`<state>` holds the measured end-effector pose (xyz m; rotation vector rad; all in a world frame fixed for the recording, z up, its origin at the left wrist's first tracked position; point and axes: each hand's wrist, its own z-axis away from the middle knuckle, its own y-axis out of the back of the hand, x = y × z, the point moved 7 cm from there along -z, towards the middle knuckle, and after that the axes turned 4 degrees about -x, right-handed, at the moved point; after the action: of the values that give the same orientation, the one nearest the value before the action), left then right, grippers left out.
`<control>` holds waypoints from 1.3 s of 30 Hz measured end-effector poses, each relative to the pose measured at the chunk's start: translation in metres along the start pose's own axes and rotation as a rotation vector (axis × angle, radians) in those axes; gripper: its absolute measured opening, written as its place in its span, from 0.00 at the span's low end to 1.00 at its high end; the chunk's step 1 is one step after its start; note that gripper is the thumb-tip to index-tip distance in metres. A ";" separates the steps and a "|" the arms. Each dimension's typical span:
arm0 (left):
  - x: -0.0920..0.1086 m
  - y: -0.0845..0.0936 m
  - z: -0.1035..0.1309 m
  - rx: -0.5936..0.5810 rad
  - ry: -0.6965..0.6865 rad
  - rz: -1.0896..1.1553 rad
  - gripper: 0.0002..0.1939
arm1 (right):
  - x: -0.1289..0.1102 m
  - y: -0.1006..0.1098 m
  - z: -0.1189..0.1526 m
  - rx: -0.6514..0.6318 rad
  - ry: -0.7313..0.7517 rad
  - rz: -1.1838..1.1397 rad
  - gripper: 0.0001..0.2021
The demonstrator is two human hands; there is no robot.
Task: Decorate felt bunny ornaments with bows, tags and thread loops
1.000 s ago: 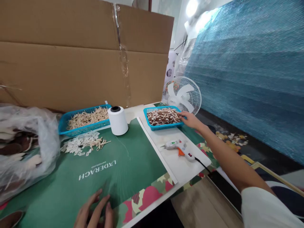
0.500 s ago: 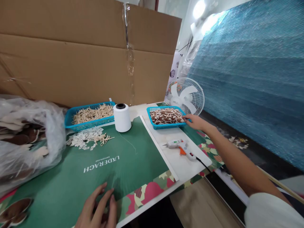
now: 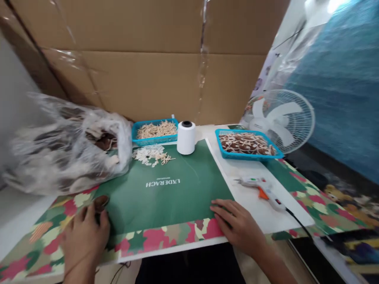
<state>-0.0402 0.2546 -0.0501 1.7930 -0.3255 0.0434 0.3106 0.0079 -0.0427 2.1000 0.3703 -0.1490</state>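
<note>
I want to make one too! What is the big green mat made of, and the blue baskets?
The green mat looks like glossy printed card: flat, stiff-edged, with white lettering. The blue baskets look like moulded plastic: bright, even colour and slotted walls.

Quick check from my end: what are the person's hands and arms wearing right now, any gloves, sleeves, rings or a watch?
Both hands are bare, no gloves. The left hand and right hand show no rings that I can make out, and no watch or band at either wrist. The visible forearms are uncovered; no sleeve shows in this view. Nails look short and unpainted, though motion blur limits detail.
</note>
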 end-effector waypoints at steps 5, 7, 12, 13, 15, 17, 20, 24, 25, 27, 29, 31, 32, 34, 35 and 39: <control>0.058 0.003 0.033 0.078 -0.062 -0.010 0.24 | -0.024 -0.029 -0.014 -0.085 -0.062 -0.143 0.15; 0.094 -0.003 0.046 0.078 -0.143 0.056 0.20 | -0.029 -0.030 -0.028 -0.157 -0.066 -0.167 0.16; 0.157 -0.022 0.072 -0.040 -0.411 0.243 0.20 | -0.019 -0.034 -0.097 -0.445 -0.003 -0.167 0.20; 0.162 -0.023 0.074 -0.074 -0.460 0.298 0.22 | -0.013 -0.034 -0.114 -0.467 -0.005 -0.174 0.19; 0.163 -0.023 0.077 -0.127 -0.520 0.419 0.28 | 0.004 -0.036 -0.141 -0.496 -0.058 -0.074 0.19; 0.158 -0.021 0.076 -0.160 -0.531 0.519 0.33 | 0.022 -0.031 -0.150 -0.506 -0.118 0.022 0.18; 0.150 -0.017 0.076 -0.132 -0.528 0.565 0.30 | 0.059 0.003 -0.114 -0.370 -0.266 0.090 0.17; 0.163 -0.012 0.081 -0.071 -0.635 0.372 0.24 | 0.140 0.071 0.015 -0.257 -0.680 0.540 0.23; 0.170 -0.012 0.082 -0.084 -0.670 0.318 0.25 | 0.159 0.081 0.048 -0.324 -0.789 0.609 0.27; 0.186 -0.013 0.082 -0.125 -0.725 0.275 0.24 | 0.180 0.089 0.094 -0.437 -0.866 0.556 0.28; 0.201 -0.015 0.079 -0.171 -0.759 0.308 0.20 | 0.183 0.086 0.108 -0.473 -0.834 0.358 0.29; 0.214 -0.019 0.076 -0.219 -0.785 0.369 0.14 | 0.180 0.082 0.101 -0.451 -0.849 0.220 0.31; 0.219 -0.022 0.075 -0.240 -0.792 0.402 0.13 | 0.180 0.080 0.095 -0.441 -0.890 0.185 0.32; 0.226 -0.027 0.075 -0.273 -0.806 0.468 0.12 | 0.184 0.078 0.081 -0.438 -0.987 0.136 0.30; 0.227 -0.028 0.075 -0.280 -0.816 0.503 0.12 | 0.187 0.077 0.075 -0.441 -1.025 0.119 0.29; 0.222 -0.024 0.077 -0.249 -0.825 0.606 0.14 | 0.204 0.084 0.060 -0.463 -1.091 0.035 0.20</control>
<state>0.1673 0.1423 -0.0475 1.3336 -1.3907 -0.3044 0.5328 -0.0428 -0.0579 1.3100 -0.2764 -1.0209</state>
